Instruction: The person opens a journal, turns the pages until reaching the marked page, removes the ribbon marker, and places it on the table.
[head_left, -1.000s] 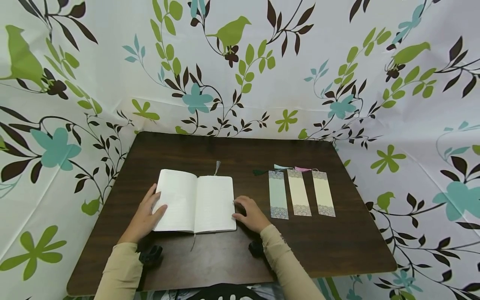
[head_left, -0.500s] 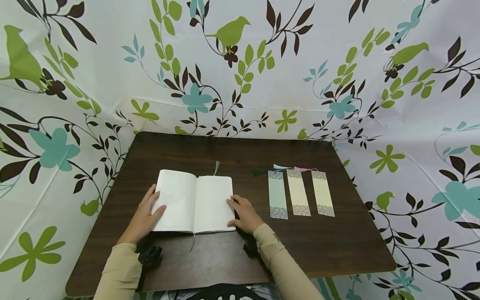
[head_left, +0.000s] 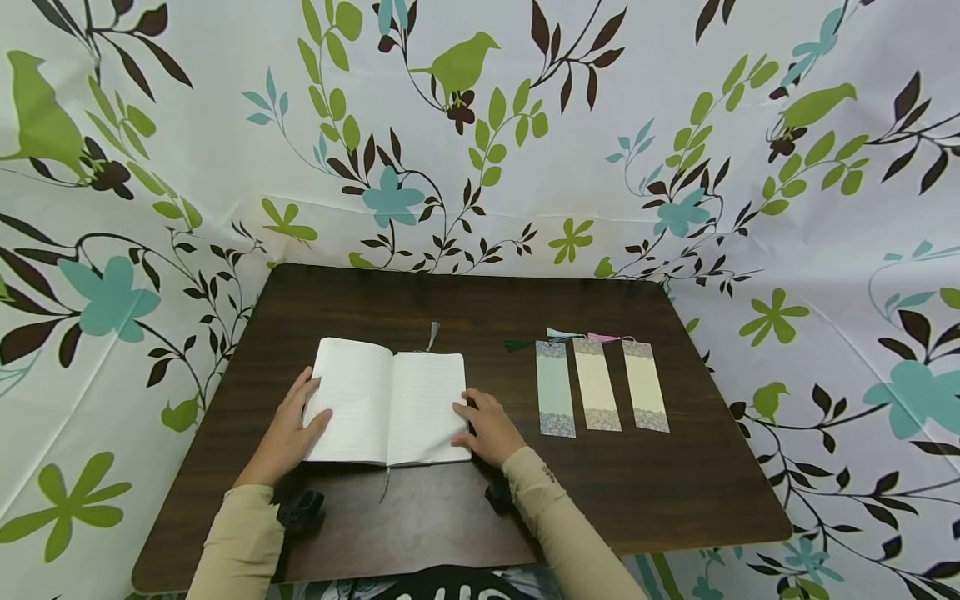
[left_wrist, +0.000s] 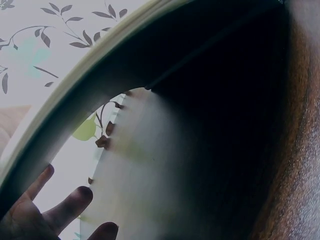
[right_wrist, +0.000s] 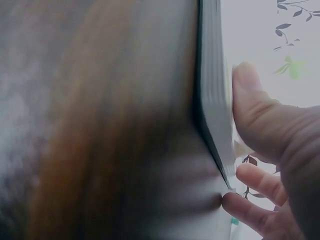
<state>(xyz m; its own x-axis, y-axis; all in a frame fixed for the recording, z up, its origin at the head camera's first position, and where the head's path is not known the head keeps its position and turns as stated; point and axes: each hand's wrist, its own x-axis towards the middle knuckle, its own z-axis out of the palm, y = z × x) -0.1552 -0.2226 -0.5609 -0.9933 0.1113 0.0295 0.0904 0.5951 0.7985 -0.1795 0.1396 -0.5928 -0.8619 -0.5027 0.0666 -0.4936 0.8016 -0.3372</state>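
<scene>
An open notebook (head_left: 390, 404) with lined white pages lies flat on the dark wooden table (head_left: 660, 492). My left hand (head_left: 288, 429) rests on its left edge, thumb on the page and fingers along the side. In the left wrist view the fingers (left_wrist: 65, 210) lie fairly straight beside the curved cover (left_wrist: 75, 100). My right hand (head_left: 487, 429) lies at the right edge with its fingertips on the page. The right wrist view shows the thumb (right_wrist: 255, 115) against the page block (right_wrist: 215, 100).
Three paper bookmarks with tassels lie side by side right of the notebook: pale green (head_left: 556, 387), cream (head_left: 597, 383) and pale yellow (head_left: 645, 385). A grey ribbon (head_left: 433, 335) sticks out above the notebook. Floral cloth walls enclose the table on three sides.
My right hand has slid left from the table onto the notebook's right edge. The left hand and the notebook have stayed put.
</scene>
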